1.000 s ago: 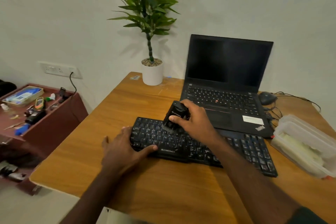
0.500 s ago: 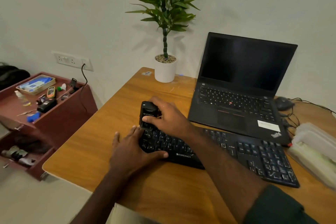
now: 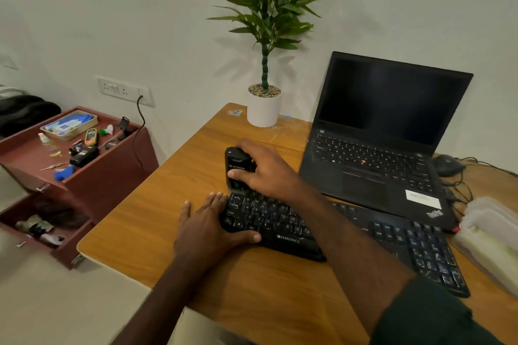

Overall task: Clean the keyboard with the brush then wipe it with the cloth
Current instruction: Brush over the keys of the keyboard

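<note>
The brush (image 3: 237, 169) is gripped upright in the right hand (image 3: 267, 171) at the far left corner of the keyboard (image 3: 330, 235) on the desk (image 3: 157, 213). The keyboard's left end is pinned by the flat, spread left hand (image 3: 208, 228).

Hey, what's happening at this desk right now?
A person is cleaning a black keyboard on a wooden desk. The right hand holds a black brush at the keyboard's far left corner, while the left hand steadies its left end. An open laptop sits behind. No cloth in hand yet.
</note>
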A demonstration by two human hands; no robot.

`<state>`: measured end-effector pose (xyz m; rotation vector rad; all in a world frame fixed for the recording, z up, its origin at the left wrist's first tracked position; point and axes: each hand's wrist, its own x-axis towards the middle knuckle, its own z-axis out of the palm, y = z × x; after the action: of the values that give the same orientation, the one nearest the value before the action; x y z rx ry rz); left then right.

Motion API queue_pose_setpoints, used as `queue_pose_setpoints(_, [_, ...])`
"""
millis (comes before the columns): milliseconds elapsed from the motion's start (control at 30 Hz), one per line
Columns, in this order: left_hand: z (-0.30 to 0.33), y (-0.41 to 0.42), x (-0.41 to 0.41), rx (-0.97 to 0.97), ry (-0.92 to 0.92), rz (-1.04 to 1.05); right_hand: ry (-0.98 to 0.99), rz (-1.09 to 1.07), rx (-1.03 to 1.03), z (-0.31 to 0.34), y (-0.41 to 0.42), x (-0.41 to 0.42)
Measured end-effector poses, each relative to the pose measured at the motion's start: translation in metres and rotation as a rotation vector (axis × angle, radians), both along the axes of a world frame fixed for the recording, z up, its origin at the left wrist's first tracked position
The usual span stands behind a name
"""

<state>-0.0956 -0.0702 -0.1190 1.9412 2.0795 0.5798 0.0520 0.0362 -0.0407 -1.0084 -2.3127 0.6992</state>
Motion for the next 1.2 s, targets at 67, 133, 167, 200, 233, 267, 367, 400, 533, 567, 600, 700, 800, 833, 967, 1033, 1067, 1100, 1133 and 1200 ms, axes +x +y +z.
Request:
queue_pose_setpoints(67, [0.0, -0.001, 0.0, 0.008, 0.007, 0.0, -0.025, 0.019, -0.038, -0.009, -0.003, -0.001])
queue_pose_setpoints(133, [-0.001, 0.0, -0.001, 0.008, 0.013, -0.002, -0.066, 0.03, -0.075, -0.009, -0.002, 0.003])
queue_pose_setpoints(167, [-0.001, 0.0, -0.001, 0.005, 0.013, -0.002, -0.095, 0.036, -0.092, -0.005, 0.001, 0.007])
queue_pose_setpoints(200, [-0.002, 0.0, -0.001, 0.003, 0.011, -0.002, -0.13, 0.044, -0.116, -0.001, 0.004, 0.011])
queue_pose_setpoints(233, [-0.003, 0.001, -0.002, 0.003, 0.007, -0.003, -0.169, 0.053, -0.136, 0.004, 0.007, 0.015])
queue_pose_setpoints(267, [-0.003, 0.001, -0.002, 0.004, 0.005, -0.003, -0.2, 0.061, -0.144, 0.008, 0.01, 0.017])
queue_pose_setpoints(367, [-0.004, 0.001, -0.002, 0.006, 0.004, -0.005, -0.149, 0.047, -0.094, 0.014, 0.01, 0.014])
queue_pose_setpoints(400, [-0.004, 0.0, -0.002, 0.009, 0.001, -0.003, -0.09, 0.028, -0.067, 0.012, 0.007, 0.01])
queue_pose_setpoints(533, [-0.001, 0.0, 0.0, 0.004, 0.001, 0.005, -0.041, 0.045, -0.024, -0.007, -0.003, -0.007])
queue_pose_setpoints(567, [0.0, 0.0, 0.0, 0.002, 0.0, 0.004, -0.055, 0.05, -0.01, -0.011, -0.003, -0.01])
queue_pose_setpoints(600, [0.0, 0.0, 0.001, 0.002, -0.001, 0.004, -0.069, 0.046, 0.005, -0.012, -0.001, -0.012])
queue_pose_setpoints(700, [0.002, -0.001, 0.001, -0.006, 0.01, 0.002, -0.038, 0.032, 0.008, -0.011, 0.002, -0.014])
queue_pose_setpoints(800, [0.001, -0.001, 0.001, 0.015, -0.007, 0.008, 0.012, 0.05, -0.02, -0.01, -0.003, -0.015])
queue_pose_setpoints(833, [0.001, 0.0, 0.0, 0.021, -0.005, 0.007, 0.0, 0.066, -0.023, -0.01, -0.003, -0.015])
queue_pose_setpoints(967, [0.002, -0.001, 0.002, -0.01, 0.0, 0.01, -0.068, 0.039, 0.014, -0.011, 0.004, -0.014])
queue_pose_setpoints(1033, [0.003, -0.001, 0.002, -0.001, -0.002, 0.011, 0.003, 0.018, -0.013, -0.011, 0.003, -0.014])
queue_pose_setpoints(1067, [0.003, -0.001, 0.001, 0.008, -0.008, 0.011, 0.036, 0.018, -0.036, -0.011, 0.001, -0.014])
queue_pose_setpoints(1100, [0.002, -0.001, 0.001, 0.019, -0.013, 0.01, 0.051, 0.028, -0.057, -0.011, -0.002, -0.015])
queue_pose_setpoints(1133, [0.003, -0.001, 0.0, 0.025, -0.015, 0.008, 0.052, 0.04, -0.07, -0.011, -0.003, -0.015])
queue_pose_setpoints(1200, [0.003, 0.0, 0.0, 0.018, -0.008, 0.004, 0.042, 0.038, -0.057, -0.014, -0.004, -0.016])
